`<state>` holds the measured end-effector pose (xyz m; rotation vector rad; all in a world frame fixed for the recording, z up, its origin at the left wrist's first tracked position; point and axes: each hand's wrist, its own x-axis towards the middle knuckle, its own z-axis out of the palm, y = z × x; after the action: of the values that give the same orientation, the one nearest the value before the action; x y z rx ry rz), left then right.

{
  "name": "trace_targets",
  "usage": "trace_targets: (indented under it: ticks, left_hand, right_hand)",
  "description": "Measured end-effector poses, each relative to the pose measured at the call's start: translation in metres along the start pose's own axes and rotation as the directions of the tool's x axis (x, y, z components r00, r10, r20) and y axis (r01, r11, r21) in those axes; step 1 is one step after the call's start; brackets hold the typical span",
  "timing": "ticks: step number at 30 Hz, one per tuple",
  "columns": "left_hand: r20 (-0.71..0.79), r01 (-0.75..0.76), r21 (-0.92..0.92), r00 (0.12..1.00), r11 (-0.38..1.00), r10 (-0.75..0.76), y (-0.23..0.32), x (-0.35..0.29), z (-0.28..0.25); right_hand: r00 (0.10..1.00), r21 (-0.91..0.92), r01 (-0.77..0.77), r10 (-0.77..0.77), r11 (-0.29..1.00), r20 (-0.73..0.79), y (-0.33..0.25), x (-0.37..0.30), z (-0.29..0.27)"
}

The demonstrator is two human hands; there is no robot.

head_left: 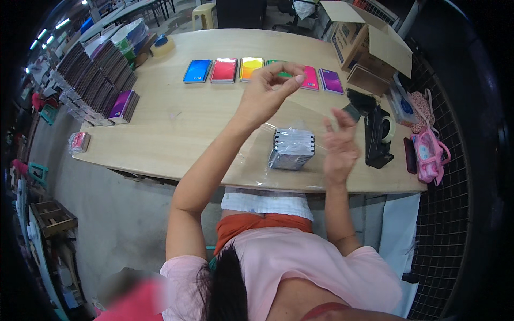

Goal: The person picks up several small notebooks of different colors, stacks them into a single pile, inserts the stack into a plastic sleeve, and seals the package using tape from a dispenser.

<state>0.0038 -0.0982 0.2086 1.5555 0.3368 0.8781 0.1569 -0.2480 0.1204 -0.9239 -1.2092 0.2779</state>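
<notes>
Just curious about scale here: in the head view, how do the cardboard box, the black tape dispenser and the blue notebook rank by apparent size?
1. cardboard box
2. black tape dispenser
3. blue notebook
The notebook lies farther from the camera, so the last two are unsure.

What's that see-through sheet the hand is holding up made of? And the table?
The see-through sheet looks like thin, glossy plastic film: the table shows through it and light glints on its creases. The left hand pinches its top edge; the right hand is open beside it. The table looks like pale wood or wood-pattern laminate, smooth, with faint grain lines.
</notes>
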Motion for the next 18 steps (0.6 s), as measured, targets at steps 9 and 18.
trace_targets:
  ticks: [9,18]
  left_hand:
    - [-0.007,-0.066,0.289,0.997,0.955,0.071,-0.053,-0.006,-0.003]
    - [0.084,-0.231,0.589,0.970,0.774,0.226,-0.034,-0.081,0.000]
  right_hand:
    - [0.973,-0.473,0.138,-0.029,0.870,0.230,-0.005,-0.004,0.012]
    - [0.984,-0.433,-0.034,0.106,0.901,0.144,-0.013,-0.008,-0.022]
